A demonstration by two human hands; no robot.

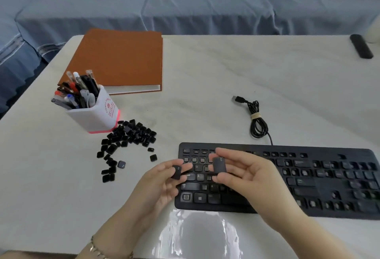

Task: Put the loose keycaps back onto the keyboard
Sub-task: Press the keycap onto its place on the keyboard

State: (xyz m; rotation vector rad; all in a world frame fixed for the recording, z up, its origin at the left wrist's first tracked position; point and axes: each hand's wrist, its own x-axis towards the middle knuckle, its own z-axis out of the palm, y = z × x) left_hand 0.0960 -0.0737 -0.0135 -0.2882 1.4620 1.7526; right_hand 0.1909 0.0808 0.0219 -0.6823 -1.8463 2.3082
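The left hand (162, 178) pinches a small keycap (176, 172) in its grip and the right hand (246, 174) pinches a wide keycap (219, 165), both above the keyboard (308, 148). Either could seat crooked or in the wrong socket. The pile of keycaps (127, 139) lies on the tabletop (205, 94).

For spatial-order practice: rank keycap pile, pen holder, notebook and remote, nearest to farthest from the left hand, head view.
1. Keycap pile, left of the left hand.
2. Pen holder, behind the pile.
3. Notebook, back left.
4. Remote, far right corner.

"Q" and "A" on keyboard (320, 178) keys; red pen cup (96, 115) print unreadable
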